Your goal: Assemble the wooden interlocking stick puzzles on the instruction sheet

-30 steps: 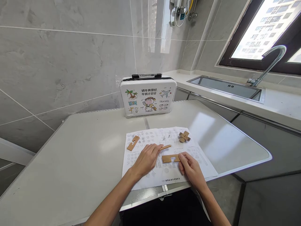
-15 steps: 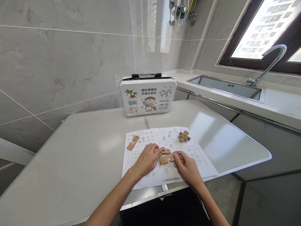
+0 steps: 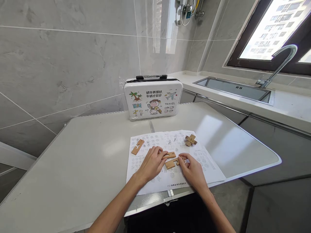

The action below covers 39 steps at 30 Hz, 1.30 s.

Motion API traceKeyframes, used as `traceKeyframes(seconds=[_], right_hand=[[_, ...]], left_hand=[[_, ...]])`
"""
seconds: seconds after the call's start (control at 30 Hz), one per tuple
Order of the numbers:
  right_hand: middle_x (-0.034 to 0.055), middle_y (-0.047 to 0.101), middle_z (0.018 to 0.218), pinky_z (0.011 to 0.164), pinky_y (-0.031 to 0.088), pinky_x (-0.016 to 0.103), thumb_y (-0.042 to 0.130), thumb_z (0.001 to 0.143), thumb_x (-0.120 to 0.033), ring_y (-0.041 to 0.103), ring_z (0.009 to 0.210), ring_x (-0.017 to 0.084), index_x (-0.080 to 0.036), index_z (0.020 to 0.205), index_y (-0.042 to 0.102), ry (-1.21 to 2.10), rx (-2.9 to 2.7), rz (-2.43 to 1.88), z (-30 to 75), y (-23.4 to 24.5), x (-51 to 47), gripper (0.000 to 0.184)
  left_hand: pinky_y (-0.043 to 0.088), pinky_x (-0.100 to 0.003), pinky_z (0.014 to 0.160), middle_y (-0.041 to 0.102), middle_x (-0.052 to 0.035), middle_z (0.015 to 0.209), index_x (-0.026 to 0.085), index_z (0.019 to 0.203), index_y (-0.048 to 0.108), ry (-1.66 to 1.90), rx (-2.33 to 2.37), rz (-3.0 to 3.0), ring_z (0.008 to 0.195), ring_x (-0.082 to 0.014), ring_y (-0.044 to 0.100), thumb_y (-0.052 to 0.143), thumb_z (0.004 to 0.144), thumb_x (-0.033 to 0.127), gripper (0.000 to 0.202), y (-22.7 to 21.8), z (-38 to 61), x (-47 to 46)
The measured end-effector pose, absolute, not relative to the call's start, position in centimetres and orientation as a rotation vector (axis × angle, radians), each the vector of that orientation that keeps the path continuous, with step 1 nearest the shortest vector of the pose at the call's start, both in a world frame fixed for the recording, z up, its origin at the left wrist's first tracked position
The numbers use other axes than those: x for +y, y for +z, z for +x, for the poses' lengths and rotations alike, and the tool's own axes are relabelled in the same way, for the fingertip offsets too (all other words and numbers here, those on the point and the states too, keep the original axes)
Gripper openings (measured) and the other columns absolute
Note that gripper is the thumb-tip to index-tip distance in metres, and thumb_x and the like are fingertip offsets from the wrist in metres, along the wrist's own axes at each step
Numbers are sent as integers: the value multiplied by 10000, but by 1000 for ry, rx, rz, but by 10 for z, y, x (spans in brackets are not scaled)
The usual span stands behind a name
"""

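Observation:
Between the thumb and fingers of my left hand [image 3: 153,162] is one end of a flat notched wooden puzzle piece [image 3: 170,155]. My right hand [image 3: 190,168] pinches the right end of a second notched wooden puzzle piece [image 3: 170,164], which lies just nearer to me. The fingers cover part of each piece. Both are over a printed instruction sheet [image 3: 150,187]. A third notched piece [image 3: 137,147] rests at the sheet's upper left. Toward the upper right sits an assembled wooden cross-shaped puzzle [image 3: 190,140].
A white table [image 3: 85,161] carries the sheet. At its back stands a white cartoon-printed case [image 3: 153,100] with a black handle, close to the tiled wall. To the right are a counter with a sink [image 3: 235,89] and a curved faucet [image 3: 283,61].
The piece in my left hand has tilted slightly, its right end a little higher. The right-hand piece has turned slightly too. Both hands stay in nearly the same place.

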State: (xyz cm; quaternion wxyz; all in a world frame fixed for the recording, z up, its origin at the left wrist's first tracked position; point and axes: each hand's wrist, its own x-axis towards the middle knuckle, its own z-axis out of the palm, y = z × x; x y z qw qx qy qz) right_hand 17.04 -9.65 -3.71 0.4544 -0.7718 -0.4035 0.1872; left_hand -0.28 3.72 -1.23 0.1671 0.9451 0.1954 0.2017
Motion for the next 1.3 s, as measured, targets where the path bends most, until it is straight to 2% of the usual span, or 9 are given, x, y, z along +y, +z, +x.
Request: traceKeyframes(seconds=[0.33, 0.5, 0.63, 0.77, 0.9, 1.13, 1.3], right_hand=[[76, 732, 1051, 646, 501, 369, 535, 987, -533, 538, 540, 171, -225, 1136, 665, 405, -1031, -1911, 170, -42, -97, 366], [96, 725, 1117, 668, 517, 375, 535, 993, -505, 593, 606, 192, -224, 1162, 657, 378, -1091, -1898, 172, -46, -97, 350], [100, 704, 1178, 723, 528, 386, 538, 991, -472, 639, 703, 213, -223, 1154, 654, 362, -1118, -1892, 173, -49, -96, 319], [108, 701, 1186, 753, 526, 397, 532, 989, -470, 638, 722, 219, -221, 1145, 649, 368, -1122, -1885, 173, -50, -96, 316], [128, 710, 1175, 721, 529, 396, 483, 1007, -506, 612, 648, 199, -208, 1130, 649, 416, -1080, -1840, 172, -48, -96, 362], [141, 713, 1203, 658, 541, 393, 519, 982, -525, 611, 595, 188, -205, 1194, 610, 466, -947, -1803, 170, -42, -97, 395], [104, 738, 1073, 637, 543, 384, 552, 958, -492, 637, 598, 198, -212, 1182, 629, 468, -906, -1815, 171, -43, -99, 367]], left_hand=[[548, -439, 941, 620, -86, 1187, 257, 1315, 609, 578, 503, 2530, 1073, -254, 622, 538, 1060, 323, 273, -10, -3, 32], [554, -425, 963, 598, -102, 1271, 275, 1360, 596, 521, 375, 2497, 1107, -261, 631, 636, 1004, 404, 381, -5, -3, 27], [520, -457, 1043, 586, -117, 1353, 299, 1407, 580, 488, 278, 2546, 1213, -286, 602, 698, 957, 418, 480, -3, -2, 26], [476, -463, 1122, 567, -102, 1464, 324, 1392, 603, 482, 200, 2578, 1329, -285, 561, 730, 938, 405, 478, 0, -2, 27], [480, -472, 1135, 568, -59, 1533, 352, 1405, 604, 460, 109, 2644, 1362, -281, 563, 756, 919, 386, 511, 4, -2, 26], [498, -455, 1114, 607, 3, 1516, 348, 1431, 592, 488, 153, 2755, 1395, -249, 553, 551, 1015, 193, 445, 2, 0, 26], [498, -476, 1098, 572, -22, 1551, 309, 1469, 546, 571, 435, 2854, 1432, -263, 524, 530, 1007, 156, 487, -11, 1, 34]])
